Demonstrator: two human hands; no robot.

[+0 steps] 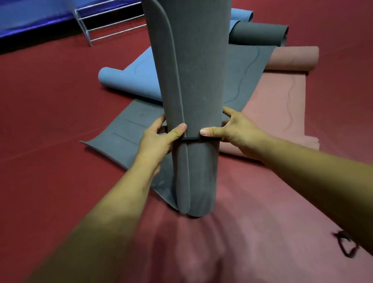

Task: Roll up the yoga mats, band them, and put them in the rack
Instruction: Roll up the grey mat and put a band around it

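**Rolled grey mat stands upright, a band around it**

Rolled grey mat (192, 71) stands upright in the middle of the view, its lower end resting on a flat pink mat (248, 238). A thin black band (192, 139) goes around its lower half. The outer flap of the roll runs along its left side and stands a little away near the top.

The left hand (158, 142) grips the roll from the left and the right hand (232, 129) from the right. Both thumbs press on the front just above the band, and the fingers curl behind.

Just behind the roll lies an open grey mat (122, 134), overlapped by a half-rolled blue mat (128, 78). To the right are another grey roll (259, 34) and a pink roll (292, 58).

A second black band (346, 246) lies on the pink mat under the right forearm. The white wire rack (108, 18) stands well behind, on the red floor (28, 112), partly hidden by the top of the roll.
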